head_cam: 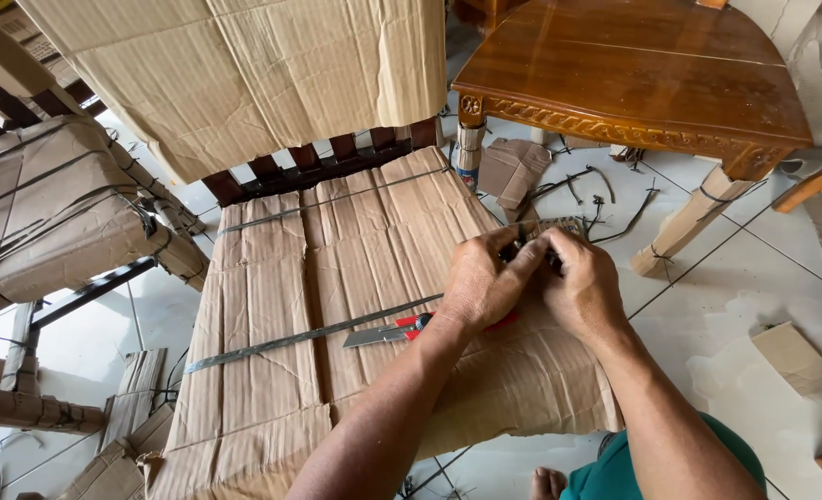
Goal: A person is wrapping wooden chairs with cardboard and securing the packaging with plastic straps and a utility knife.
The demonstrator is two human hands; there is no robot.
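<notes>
Head view, looking down. I am watching both hands meeting at centre right of the frame, over the right edge of a cardboard-wrapped chair seat [337, 306]. The left hand [480, 282] is curled nearly closed, thumb and fingers pinching the dark end of a plastic packing strap [318, 333]; the right hand [582, 292] is closing on the same strap end from the other side. How firmly either is gripping, I cannot tell. The strap is running diagonally from the hands down toward the lower left of the seat.

A red-handled utility knife [388, 331] is lying just below the left wrist, its blade out and pointing left along the strap. I judge this the main hazard: a forearm sliding down or left could be meeting the blade or knocking the knife off the seat. A strap under tension could also be snapping back toward the fingers.

Open room is lying to the lower right, over bare tiled floor [707, 306]. A carved wooden table [633, 74] is crowding the upper right, another wrapped chair [50, 204] the left, and strap offcuts [605, 208] are littering the floor behind the hands.
</notes>
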